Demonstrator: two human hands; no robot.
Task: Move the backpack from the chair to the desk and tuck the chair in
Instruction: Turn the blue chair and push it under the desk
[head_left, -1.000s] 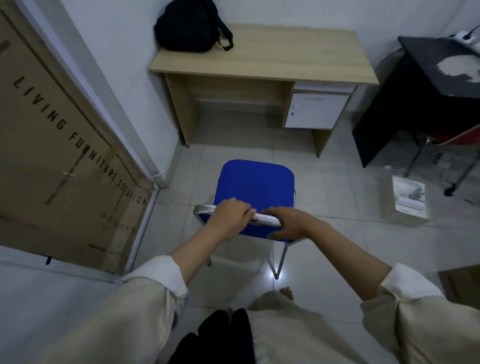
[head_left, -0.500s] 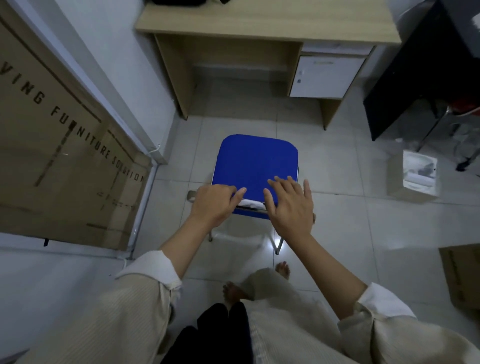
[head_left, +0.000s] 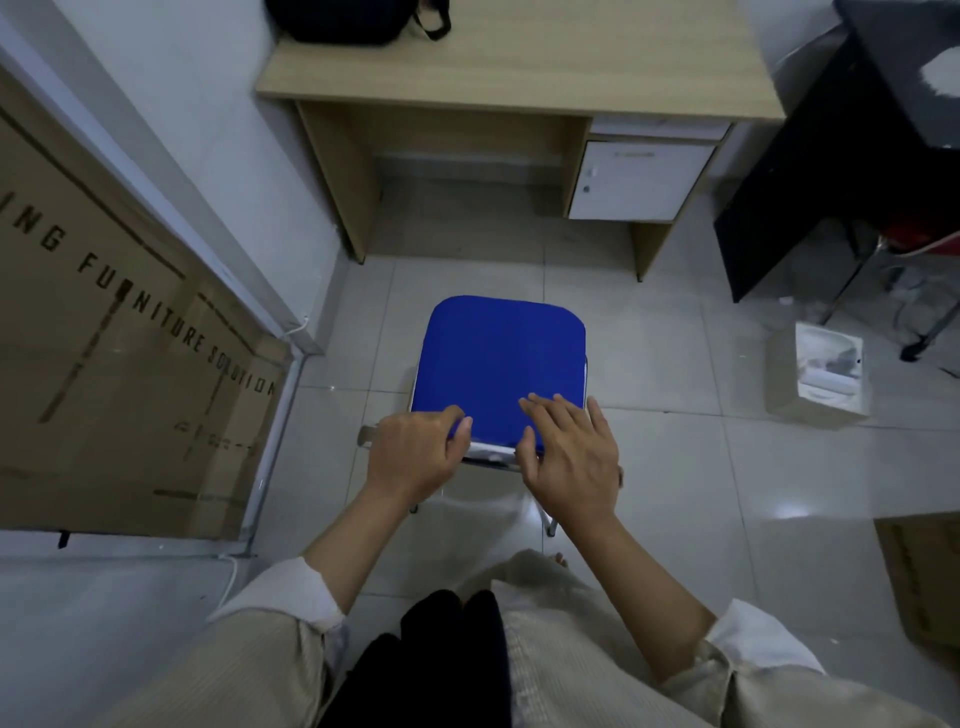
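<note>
Chair (head_left: 501, 364): blue padded seat on a thin metal frame, standing on the tiled floor (head_left: 701, 467) in front of the desk (head_left: 519, 67), apart from it and not yet under it; the seat's far edge points at the open knee space between the desk's left side panel and the white drawer unit (head_left: 641, 179). Backpack (head_left: 343, 21), black, soft-sided, already lies on the desk top at the back left corner, one strap loop trailing right; that half of the task reads as done. Left hand (head_left: 415, 457) is closed around the top rail of the chair back, fingers curled over the front, thumb tip by the blue edge. Right hand (head_left: 571, 457) is not gripping: fingers spread and extended, palm over the right part of the rail, fingertips over the seat; whether the palm actually presses on the rail I cannot tell. Handling judgement: frame looks slim and tubular, so the chair is probably light and stiff, easily steered by the back rail alone. Padding is soft and would give under the fingers, so the rail is the better hold, with both hands set apart on it to stop the chair yawing. Glossy tiles suggest the legs slide readily, possibly with chatter; a low, level push seems safer than tipping. Line of travel looks roughly straight; the drawer unit on the right is the nearest thing to clip. A cardboard panel (head_left: 104, 338) leans at left and a small open box (head_left: 821, 374) sits on the floor at right, both clear of the path.
</note>
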